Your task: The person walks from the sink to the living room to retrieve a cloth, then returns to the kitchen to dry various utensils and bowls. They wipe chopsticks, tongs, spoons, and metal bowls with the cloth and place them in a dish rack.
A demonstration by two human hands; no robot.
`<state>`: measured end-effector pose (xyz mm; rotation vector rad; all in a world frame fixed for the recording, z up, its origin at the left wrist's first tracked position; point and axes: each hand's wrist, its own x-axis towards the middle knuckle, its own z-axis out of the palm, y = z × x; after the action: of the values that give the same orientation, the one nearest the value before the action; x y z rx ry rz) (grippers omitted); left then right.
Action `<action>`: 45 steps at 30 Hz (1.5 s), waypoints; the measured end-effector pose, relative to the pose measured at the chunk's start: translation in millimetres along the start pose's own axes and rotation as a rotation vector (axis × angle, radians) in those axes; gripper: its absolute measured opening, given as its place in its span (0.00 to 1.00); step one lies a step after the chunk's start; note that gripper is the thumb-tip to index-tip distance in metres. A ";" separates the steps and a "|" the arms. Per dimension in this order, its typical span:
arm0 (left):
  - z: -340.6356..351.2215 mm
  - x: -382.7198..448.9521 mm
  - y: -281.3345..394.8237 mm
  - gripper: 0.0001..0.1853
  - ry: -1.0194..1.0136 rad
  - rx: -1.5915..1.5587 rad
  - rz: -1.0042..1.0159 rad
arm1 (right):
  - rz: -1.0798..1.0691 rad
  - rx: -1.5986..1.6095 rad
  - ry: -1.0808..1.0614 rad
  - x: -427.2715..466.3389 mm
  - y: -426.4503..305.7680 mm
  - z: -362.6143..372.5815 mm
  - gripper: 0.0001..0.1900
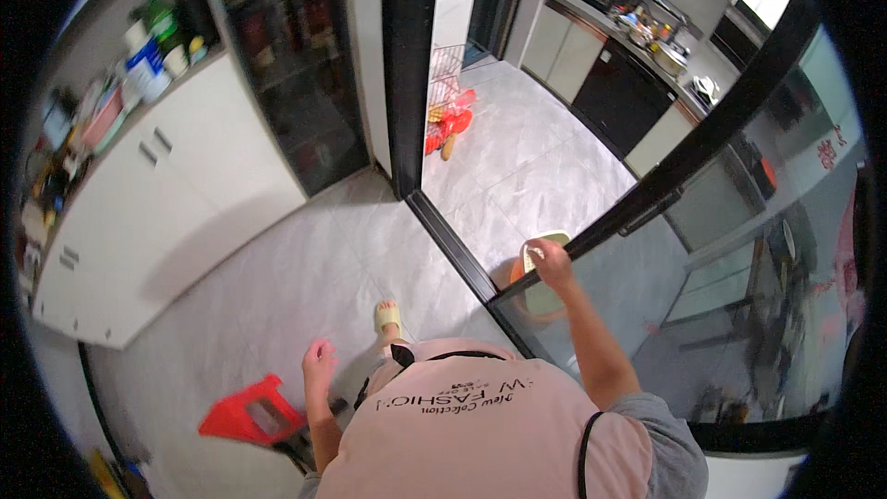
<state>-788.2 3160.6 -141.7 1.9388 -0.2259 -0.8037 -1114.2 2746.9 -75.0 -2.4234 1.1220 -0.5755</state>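
At the black-framed sliding glass door [671, 202], my right hand [551, 265] is by the frame's leading edge, its fingers bent. Behind the fingers a green and orange container [547, 294] with a pale rim stands on the floor, partly seen through the glass. Whether the fingers grip the frame or touch the container, I cannot tell. My left hand [319, 359] hangs at my left side, somewhat blurred, with loosely bent fingers and nothing visible in it. Below it to the left is a red plastic object [239, 417] with a rectangular opening.
A black floor track [450, 244] crosses the doorway. Beyond it are a kitchen counter [601, 31] with pots and, near the door post, a wire rack [447, 83] with red bags [457, 114]. A white cabinet [187, 187] bearing bottles and cups lines the left side.
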 end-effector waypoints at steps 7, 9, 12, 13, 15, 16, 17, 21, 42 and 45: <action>0.3 210.3 155.9 0.14 -0.171 0.226 0.232 | 0.402 -0.051 0.307 50.7 30.8 -1.3 0.12; 11.5 255.8 187.9 0.14 -0.250 0.299 0.284 | 0.389 -0.238 0.364 54.5 28.4 2.3 0.12; 51.0 317.0 222.3 0.15 -0.391 0.351 0.363 | 0.589 -0.142 0.411 56.9 21.4 4.7 0.13; 66.9 333.9 232.3 0.15 -0.450 0.358 0.400 | 0.608 -0.109 0.419 58.7 20.0 3.7 0.13; 106.7 356.3 247.8 0.15 -0.553 0.408 0.382 | 0.698 -0.030 0.437 61.5 17.9 1.4 0.13; 127.8 364.6 256.2 0.15 -0.604 0.411 0.430 | 0.688 -0.024 0.442 62.8 17.2 0.0 0.14; 148.6 370.8 264.0 0.15 -0.652 0.417 0.451 | 0.739 -0.075 0.429 65.9 16.3 -0.7 0.14; 224.1 391.9 299.8 0.15 -0.817 0.430 0.377 | 0.792 -0.259 0.364 85.4 12.6 0.6 0.13; 660.7 532.3 521.9 0.17 -1.101 0.589 0.542 | 1.585 0.034 0.074 191.9 125.9 -17.2 0.15; 728.7 557.5 546.0 0.16 -1.135 0.570 0.606 | 1.551 0.091 0.063 241.2 185.3 -29.1 0.16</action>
<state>-718.4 2095.2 -136.7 1.5007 -1.7725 -1.4118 -1100.6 2442.7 -100.0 -0.8533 2.3505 -0.1209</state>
